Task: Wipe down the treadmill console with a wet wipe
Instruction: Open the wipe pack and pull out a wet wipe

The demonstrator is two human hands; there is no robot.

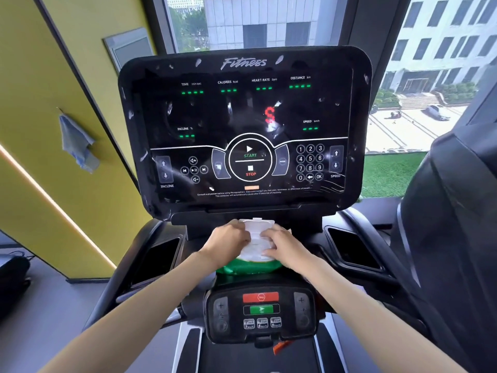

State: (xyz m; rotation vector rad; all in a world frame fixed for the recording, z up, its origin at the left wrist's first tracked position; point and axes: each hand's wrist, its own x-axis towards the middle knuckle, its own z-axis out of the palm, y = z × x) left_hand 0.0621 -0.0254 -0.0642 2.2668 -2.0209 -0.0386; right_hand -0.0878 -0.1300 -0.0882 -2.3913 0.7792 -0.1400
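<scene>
Soft green wet wipe pack (248, 266) with white flip lid (256, 227), on the ledge under the big black glossy console screen (242, 125). Left hand (228, 239) and right hand (282, 244) pressing on it, fingers bent. Best to hold down, then pull one wipe slowly.
</scene>
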